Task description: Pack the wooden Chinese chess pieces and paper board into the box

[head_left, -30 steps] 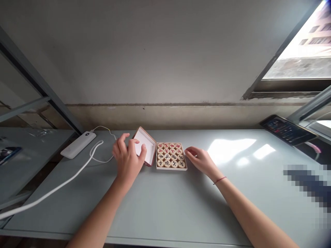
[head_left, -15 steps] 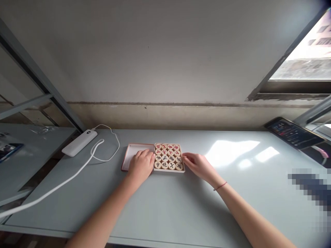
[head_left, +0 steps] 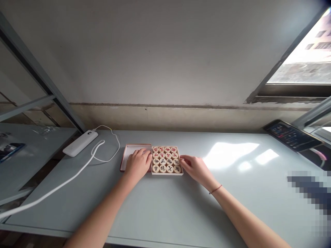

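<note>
The lid (head_left: 129, 151) already off and flat beside it, the box (head_left: 168, 174) of round pieces (head_left: 162, 161) sits open on the desk (head_left: 155, 210); my left hand (head_left: 138, 162) rests over the lid, my right hand (head_left: 196, 168) meets the box's edge, both grips unclear

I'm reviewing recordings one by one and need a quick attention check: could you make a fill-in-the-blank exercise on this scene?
The round pieces in the tray form four rows of ______.
The two rows nearest the wall bear ______ characters.
The two rows farthest from it bear ______ characters.
The hand wearing a bracelet is the person's ______ one.

Missing words: four; red; black; right.
</note>
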`<act>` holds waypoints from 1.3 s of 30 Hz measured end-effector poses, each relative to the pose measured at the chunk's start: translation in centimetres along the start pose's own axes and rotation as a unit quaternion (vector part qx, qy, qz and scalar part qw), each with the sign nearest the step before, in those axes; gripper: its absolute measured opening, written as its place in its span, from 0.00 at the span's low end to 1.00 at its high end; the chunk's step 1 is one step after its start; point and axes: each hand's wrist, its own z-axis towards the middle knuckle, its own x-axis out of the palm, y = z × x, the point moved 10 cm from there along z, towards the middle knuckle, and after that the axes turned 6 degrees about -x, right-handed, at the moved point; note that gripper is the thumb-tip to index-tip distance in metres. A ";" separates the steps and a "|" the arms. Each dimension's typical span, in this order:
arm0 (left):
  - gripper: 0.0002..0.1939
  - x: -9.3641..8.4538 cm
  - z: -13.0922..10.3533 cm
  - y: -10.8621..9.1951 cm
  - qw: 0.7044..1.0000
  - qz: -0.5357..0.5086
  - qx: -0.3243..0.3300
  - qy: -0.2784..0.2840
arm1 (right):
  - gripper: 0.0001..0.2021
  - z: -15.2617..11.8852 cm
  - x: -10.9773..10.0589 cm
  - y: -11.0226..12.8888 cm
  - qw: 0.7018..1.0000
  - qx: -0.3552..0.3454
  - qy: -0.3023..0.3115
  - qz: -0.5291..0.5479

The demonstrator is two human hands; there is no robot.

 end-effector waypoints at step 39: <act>0.09 -1.6 1.1 -5.0 0.946 -0.319 0.017 0.048 | 0.09 -2.5 -4.8 6.1 0.926 -0.275 -0.257 -0.036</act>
